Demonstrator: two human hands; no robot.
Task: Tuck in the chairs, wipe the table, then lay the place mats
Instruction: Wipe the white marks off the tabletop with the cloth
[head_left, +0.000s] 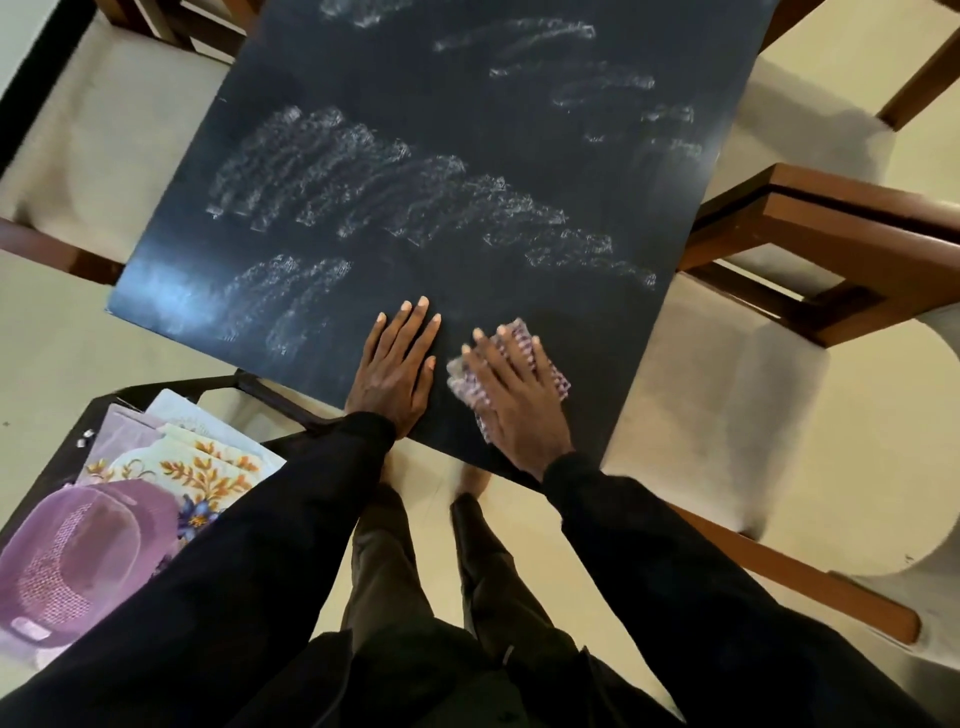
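Both grips released: left hand (397, 369) flat on table (415, 78), right hand (511, 397) pressing cloth (560, 383) flat.

Black long-sleeved top (156, 649): left sleeve (234, 545) and right sleeve (675, 571) plain, matte, ending at the wrists. The left hand (397, 369) and right hand (514, 395) are bare, nails trimmed short. Dark trousers (415, 597), faint lengthwise folds. The feet (470, 480) are too blurred to assess.

right hand (511, 387) presses cloth (553, 376) on dark table (415, 104); left hand (397, 364) flat.
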